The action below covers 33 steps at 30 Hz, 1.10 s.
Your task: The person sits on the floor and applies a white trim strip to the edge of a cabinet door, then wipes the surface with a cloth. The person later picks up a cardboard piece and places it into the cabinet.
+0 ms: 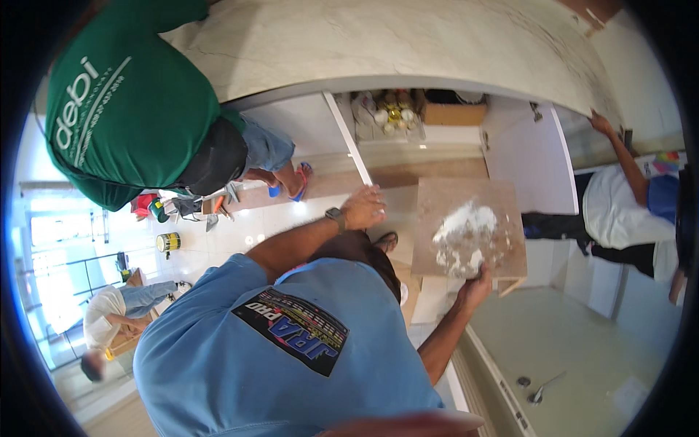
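Note:
My right hand (475, 289) grips the near edge of a square wooden board (435, 198), with the thumb on top. A patch of white powdery or pasty material (470, 222) lies spread across its middle, with smaller crumbs round it. My left hand (363, 209), wearing a watch (336, 217), is held out by the lower end of a white cabinet door (342, 131). Its fingers are loosely bent and a little apart, with nothing visible in them. I cannot tell whether they touch the door.
Under a marble-look countertop (408, 44), the open cabinet holds bottles (393, 115) and a cardboard box (455, 113). Another open door (531, 149) stands at right. One person in green (138, 109) is close on the left; another in white (619, 200) is at right. Tools and a bucket (168, 242) sit leftward.

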### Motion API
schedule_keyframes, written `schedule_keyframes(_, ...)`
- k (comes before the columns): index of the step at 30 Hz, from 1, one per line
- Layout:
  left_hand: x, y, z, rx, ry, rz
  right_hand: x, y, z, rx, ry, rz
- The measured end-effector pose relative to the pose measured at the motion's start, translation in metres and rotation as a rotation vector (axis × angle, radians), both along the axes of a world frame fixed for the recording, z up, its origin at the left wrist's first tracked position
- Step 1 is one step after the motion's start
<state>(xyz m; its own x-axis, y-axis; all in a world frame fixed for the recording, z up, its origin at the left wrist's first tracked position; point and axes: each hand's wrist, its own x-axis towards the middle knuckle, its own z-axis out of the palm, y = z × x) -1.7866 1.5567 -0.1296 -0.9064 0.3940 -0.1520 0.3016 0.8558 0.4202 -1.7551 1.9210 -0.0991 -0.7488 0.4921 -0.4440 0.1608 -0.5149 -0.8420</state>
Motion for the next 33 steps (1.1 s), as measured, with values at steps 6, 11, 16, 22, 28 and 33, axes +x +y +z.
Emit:
schedule_keyframes(6, 0.010, -0.008, 0.002, -0.010, -0.007, 0.030, -0.003, -0.007, 0.001, -0.066, 0.066, 0.007)
schedule_keyframes(11, 0.022, -0.015, 0.009, -0.053, 0.008, 0.080, -0.005, -0.010, 0.005, -0.074, 0.040, 0.001)
schedule_keyframes(16, 0.028, -0.022, 0.029, -0.219, -0.112, 0.101, -0.005, -0.011, 0.007, -0.075, 0.010, 0.023)
schedule_keyframes(22, 0.023, -0.007, 0.042, 0.209, -0.280, 0.267, -0.014, -0.020, 0.031, -0.045, 0.015, 0.061)
schedule_keyframes(28, 0.013, 0.037, 0.029, 0.893, -0.709, 0.599, -0.014, -0.025, 0.036, -0.118, 0.127, 0.114)
schedule_keyframes(33, 0.014, 0.053, 0.032, 1.106, -0.777, 0.757, -0.015, -0.015, 0.029, -0.181, 0.129, 0.182)
